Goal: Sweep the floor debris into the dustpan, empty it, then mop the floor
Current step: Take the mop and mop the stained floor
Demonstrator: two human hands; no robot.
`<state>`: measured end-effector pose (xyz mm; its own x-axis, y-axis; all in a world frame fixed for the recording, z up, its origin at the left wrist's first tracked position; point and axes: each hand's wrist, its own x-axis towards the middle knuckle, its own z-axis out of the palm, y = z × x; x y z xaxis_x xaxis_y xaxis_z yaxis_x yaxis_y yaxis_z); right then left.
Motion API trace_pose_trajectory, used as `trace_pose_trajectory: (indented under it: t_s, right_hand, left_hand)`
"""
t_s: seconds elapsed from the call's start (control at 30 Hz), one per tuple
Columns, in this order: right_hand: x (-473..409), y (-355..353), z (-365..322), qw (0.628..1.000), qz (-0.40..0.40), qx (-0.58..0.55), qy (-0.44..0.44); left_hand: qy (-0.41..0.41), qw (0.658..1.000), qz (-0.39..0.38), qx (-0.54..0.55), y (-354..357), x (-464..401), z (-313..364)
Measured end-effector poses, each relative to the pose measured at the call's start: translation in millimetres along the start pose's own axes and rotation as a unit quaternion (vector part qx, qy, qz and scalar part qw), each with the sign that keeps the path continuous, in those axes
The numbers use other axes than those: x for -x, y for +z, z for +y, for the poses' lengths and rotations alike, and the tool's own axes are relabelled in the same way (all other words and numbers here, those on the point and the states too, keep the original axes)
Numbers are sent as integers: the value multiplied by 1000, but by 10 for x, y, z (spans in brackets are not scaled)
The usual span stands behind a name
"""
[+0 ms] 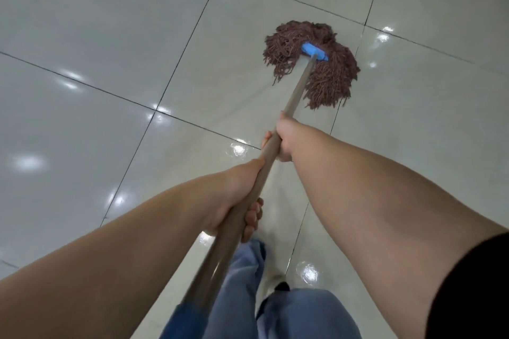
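Observation:
A mop with a brown string head (311, 63) and a blue plastic clamp (314, 51) lies spread flat on the glossy pale tiled floor (110, 36) ahead of me. Its long brown wooden handle (298, 85) runs back toward my body. My right hand (282, 140) grips the handle about midway, further down the shaft. My left hand (239, 198) grips it closer to me, fingers wrapped around from below. No dustpan or debris shows in this view.
Dark grout lines cross the floor diagonally, and ceiling lights reflect off the wet-looking tiles. My legs in light blue trousers (289, 311) stand just below the handle. Something dark edges the top right corner.

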<state>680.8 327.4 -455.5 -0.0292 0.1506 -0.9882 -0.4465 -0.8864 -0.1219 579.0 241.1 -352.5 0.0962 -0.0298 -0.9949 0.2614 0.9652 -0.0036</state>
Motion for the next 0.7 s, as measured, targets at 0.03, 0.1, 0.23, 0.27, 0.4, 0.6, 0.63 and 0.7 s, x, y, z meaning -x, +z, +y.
trace_pose_trajectory:
  t_s: [0.03, 0.1, 0.23, 0.27, 0.4, 0.6, 0.63, 0.7]
  right_hand:
    - [-12, 2, -191, 1000, -7, -14, 3]
    - [-34, -44, -542, 999, -19, -34, 3]
    - [-117, -257, -1131, 999, 7, -42, -15]
    - [-138, -318, -1253, 999, 13, -38, -18]
    - [-159, -538, -1672, 1000, -3, -15, 0]
    - [-91, -809, -1808, 1000, -5, 15, -10]
    - [-63, -850, -1793, 1000, 0, 12, -10]
    - [5, -935, -1669, 1000, -9, 1, -6]
  left_hand:
    - [0, 1000, 3, -3, 14, 5, 198]
    - [-1, 1000, 4, -9, 84, 2, 559]
    - [1, 999, 1, -33, 416, -87, 1128]
    - [-2, 999, 0, -39, 508, -111, 1244]
    - [-14, 999, 14, -36, 790, -124, 1586]
    - [-30, 999, 28, -29, 1183, -5, 1659]
    - [-26, 999, 29, -32, 1242, 15, 1624]
    - [-39, 999, 4, -17, 1346, 117, 1505]
